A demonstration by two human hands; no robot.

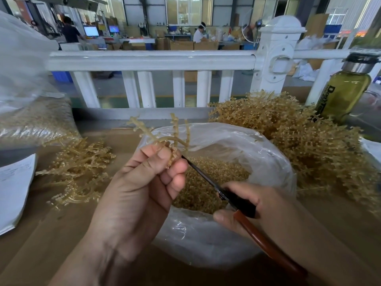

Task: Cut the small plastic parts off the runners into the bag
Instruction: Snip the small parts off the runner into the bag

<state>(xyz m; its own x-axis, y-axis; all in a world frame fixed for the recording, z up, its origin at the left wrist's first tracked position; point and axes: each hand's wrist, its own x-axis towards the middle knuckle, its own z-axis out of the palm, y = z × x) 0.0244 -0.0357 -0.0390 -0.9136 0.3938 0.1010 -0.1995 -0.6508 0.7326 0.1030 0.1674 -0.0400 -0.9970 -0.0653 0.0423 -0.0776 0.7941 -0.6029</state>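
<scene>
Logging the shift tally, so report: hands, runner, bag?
Left hand grips runner over open bag. Right hand holds cutter, tip at the runner. Cut parts piled in bag. Nothing in the way.

A white railing (150, 60) runs right behind the brown desk (51, 234). Beyond it there's a big workshop hall, with daylight through tall windows (188, 9), glowing monitors (91, 31) and stacked cardboard boxes (181, 45).

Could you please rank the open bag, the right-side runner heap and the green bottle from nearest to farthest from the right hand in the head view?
1. open bag, directly beneath the right hand.
2. runner heap, behind the bag, to the right.
3. green bottle, far right corner.
</scene>
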